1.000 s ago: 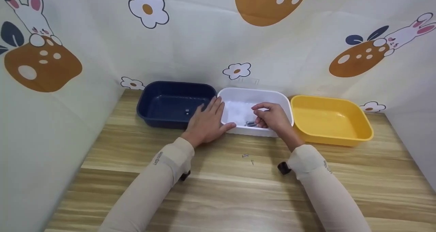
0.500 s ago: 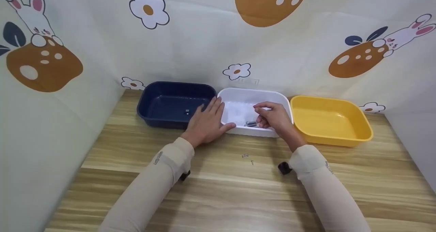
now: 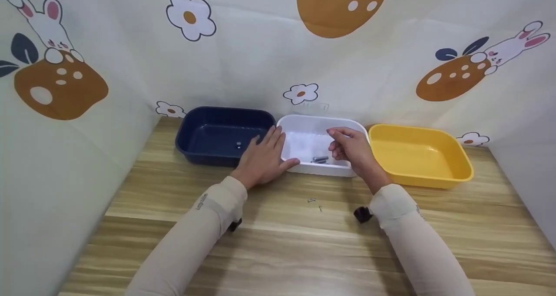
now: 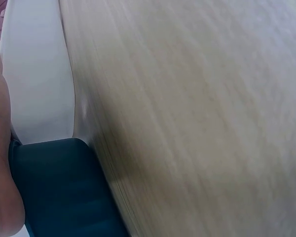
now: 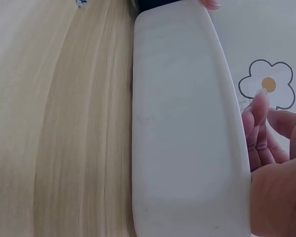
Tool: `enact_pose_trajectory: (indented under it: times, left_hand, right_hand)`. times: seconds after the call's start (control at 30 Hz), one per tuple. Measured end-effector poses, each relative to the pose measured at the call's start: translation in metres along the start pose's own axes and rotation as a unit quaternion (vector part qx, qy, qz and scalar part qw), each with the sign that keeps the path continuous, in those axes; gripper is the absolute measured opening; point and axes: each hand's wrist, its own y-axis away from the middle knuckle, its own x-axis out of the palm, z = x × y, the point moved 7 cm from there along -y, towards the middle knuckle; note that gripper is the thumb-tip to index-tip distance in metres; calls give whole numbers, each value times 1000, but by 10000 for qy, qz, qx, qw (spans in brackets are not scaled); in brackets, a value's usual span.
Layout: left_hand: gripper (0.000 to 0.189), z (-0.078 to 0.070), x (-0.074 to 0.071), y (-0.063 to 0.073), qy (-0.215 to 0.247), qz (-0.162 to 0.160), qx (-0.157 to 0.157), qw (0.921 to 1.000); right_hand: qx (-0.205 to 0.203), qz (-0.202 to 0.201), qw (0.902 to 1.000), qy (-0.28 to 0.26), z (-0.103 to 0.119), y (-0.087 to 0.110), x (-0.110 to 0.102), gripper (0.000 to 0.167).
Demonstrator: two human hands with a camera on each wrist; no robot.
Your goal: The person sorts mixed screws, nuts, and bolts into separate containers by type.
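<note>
My left hand lies with straight fingers across the adjoining rims of a navy blue bin and a white bin, its thumb over the white front rim. Over the right part of the white bin hovers my right hand, fingers loosely bent. No object shows between its fingertips in the right wrist view. Silver screws lie on the white bin's floor. A small shiny metal piece sits in the navy bin. In front of the bins, tiny screws rest on the wooden table.
A yellow bin stands to the right of the white one, all three in a row along the back. Behind them hangs a patterned cloth. Each wrist carries a black strap device.
My right hand has risen slightly and shifted right, away from the screws in the white bin, so more of them shows. My left hand stays in place. The head view has tilted slightly.
</note>
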Motion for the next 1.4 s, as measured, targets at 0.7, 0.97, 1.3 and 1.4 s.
enact_pose_trajectory:
  times: [0.7, 0.97, 1.3, 1.4]
  left_hand:
    - [93, -17, -12, -3, 122, -246, 404, 9988]
    - [93, -48, -26, 28, -280, -838, 1273, 9879]
    - [82, -93, -31, 78, -424, -1545, 2549, 9536]
    - [78, -92, -21, 89, -316, -1261, 2590, 9571]
  right_hand:
    - [-641, 74, 9941, 872, 37, 42, -30, 40]
    - [-1066, -265, 9659, 2343, 47, 69, -77, 47]
    - [-1445, -1189, 9121, 3647, 44, 96, -151, 60]
    - [-1489, -1237, 8847, 4240, 42, 100, -172, 65]
